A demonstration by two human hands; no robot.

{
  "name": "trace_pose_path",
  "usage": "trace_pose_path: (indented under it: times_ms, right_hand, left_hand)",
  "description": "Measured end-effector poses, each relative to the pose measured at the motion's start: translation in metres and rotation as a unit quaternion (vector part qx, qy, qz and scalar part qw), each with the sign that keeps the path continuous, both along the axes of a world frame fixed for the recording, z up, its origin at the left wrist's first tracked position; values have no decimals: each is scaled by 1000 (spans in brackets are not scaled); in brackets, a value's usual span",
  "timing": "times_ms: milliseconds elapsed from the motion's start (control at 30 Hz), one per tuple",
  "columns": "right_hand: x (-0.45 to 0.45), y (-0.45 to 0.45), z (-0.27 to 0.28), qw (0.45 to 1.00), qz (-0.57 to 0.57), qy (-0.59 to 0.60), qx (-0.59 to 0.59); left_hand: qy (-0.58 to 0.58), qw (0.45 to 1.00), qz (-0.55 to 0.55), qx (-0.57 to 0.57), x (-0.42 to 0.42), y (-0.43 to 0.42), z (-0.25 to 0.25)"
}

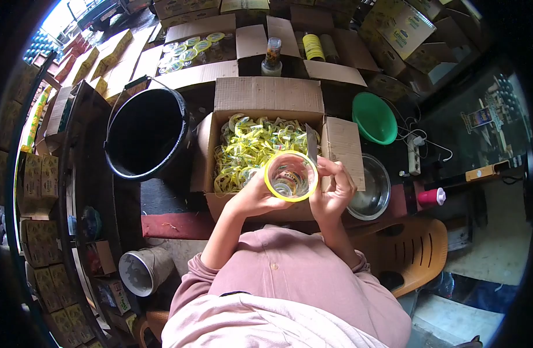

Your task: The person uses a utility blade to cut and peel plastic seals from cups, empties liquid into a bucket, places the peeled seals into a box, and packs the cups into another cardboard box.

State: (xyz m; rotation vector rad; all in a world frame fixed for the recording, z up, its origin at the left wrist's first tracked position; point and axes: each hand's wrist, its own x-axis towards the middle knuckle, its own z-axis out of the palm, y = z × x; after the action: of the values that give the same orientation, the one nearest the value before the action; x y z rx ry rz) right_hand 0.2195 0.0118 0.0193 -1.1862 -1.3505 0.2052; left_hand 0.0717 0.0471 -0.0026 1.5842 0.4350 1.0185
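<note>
My left hand is closed around a clear plastic cup with a yellow rim, its mouth tilted toward me. My right hand grips a knife whose flat grey blade points away from me, right beside the cup's rim. The fingers of that hand hide the knife's handle. Directly beyond both hands, an open cardboard box is filled with a heap of yellow and clear plastic strips.
A black bucket stands left of the box. To the right are a green basin, a metal bowl and a white power strip. Boxes behind hold cups. An orange chair and a grey pail flank me.
</note>
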Motion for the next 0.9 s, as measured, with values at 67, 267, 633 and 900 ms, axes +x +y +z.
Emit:
trace_pose_path:
  times_ms: [67,267,633,900]
  right_hand:
    - [2,1,0,1000,-4,-1,-5]
    - [23,32,-32,992,25,58,-112]
    - [79,38,-78,968,39,70,-236]
    - [128,45,-133,959,-88,32,-269]
  left_hand:
    - [4,1000,6,-3,0,2,0]
    - [-86,988,41,-122,-10,1,-1]
    - [-52,986,141,-73,-28,10,-5]
    - [-24,981,181,-61,-21,16,-18]
